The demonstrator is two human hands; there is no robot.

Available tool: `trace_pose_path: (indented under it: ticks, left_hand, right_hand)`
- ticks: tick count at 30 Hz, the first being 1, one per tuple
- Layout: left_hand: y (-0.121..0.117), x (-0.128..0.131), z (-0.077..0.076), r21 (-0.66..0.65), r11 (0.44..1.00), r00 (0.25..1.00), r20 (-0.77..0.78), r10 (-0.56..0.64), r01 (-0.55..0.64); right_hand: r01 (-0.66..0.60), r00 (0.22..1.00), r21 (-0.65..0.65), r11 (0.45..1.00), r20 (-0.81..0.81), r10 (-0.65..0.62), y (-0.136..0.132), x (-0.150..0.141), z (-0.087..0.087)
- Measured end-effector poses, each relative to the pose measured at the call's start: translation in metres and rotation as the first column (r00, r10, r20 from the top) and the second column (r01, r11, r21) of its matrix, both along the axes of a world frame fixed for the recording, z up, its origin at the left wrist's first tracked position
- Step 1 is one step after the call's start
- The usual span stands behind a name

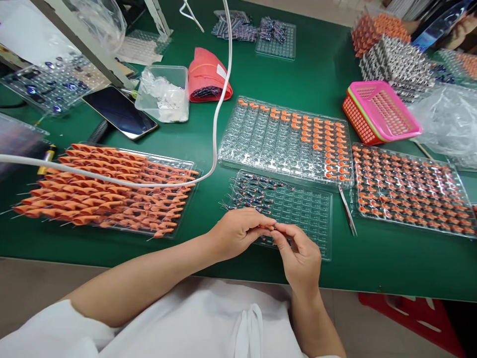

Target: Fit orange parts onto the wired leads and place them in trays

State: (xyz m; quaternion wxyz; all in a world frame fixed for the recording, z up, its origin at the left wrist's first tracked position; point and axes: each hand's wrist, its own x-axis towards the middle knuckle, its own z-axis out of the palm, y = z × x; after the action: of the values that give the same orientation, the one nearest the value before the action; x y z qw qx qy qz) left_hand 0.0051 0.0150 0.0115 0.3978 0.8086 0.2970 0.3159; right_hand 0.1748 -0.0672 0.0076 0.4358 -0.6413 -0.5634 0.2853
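Note:
Fingertip to fingertip, my left hand (236,232) and my right hand (302,254) pinch one small part with an orange bit (273,227) showing; the fingers hide most of it. Both are held over the near side of a clear pocketed tray (303,214). Small dark parts with thin wire leads and orange ends (251,191) fill the tray's left side. Just beyond it lies a larger clear tray (257,141) with orange round-headed pieces (320,134) in its top row and right-hand columns.
Orange pieces with wires (100,189) crowd a tray at left. A filled tray (410,191) and tweezers (347,211) lie right. A white cable (215,124) arches across. Behind are a phone (119,112), plastic tub (179,107), red bundle (208,69) and pink basket (404,127).

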Motion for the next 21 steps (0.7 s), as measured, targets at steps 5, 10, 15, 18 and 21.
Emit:
trace_pose_path:
  ticks: [5,10,15,18,21]
  left_hand:
    - [-0.002,-0.001,0.002,-0.035,0.999,1.0,0.028,0.014,-0.013]
    - [-0.004,-0.001,0.011,-0.136,0.989,0.999,0.007,0.051,-0.05]
    - [-0.005,0.0,0.013,-0.155,0.986,0.997,0.022,0.072,-0.067]
    - [-0.004,0.0,0.011,-0.113,0.991,0.995,0.057,0.076,-0.069]
    - [-0.003,0.001,0.011,-0.084,0.994,0.994,0.085,0.076,-0.069]
  right_hand:
    - [0.054,0.989,-0.05,0.997,-0.131,-0.06,-0.004,0.0,-0.002]
    - [0.039,0.974,-0.047,0.998,-0.219,-0.049,-0.003,0.001,0.003]
    - [0.053,0.98,-0.016,0.998,-0.192,-0.055,-0.003,0.001,0.0]
    - [0.074,0.986,0.051,0.996,-0.153,-0.065,-0.002,-0.001,-0.001]
    - [0.063,0.991,0.122,0.991,-0.129,-0.048,-0.001,-0.003,0.001]
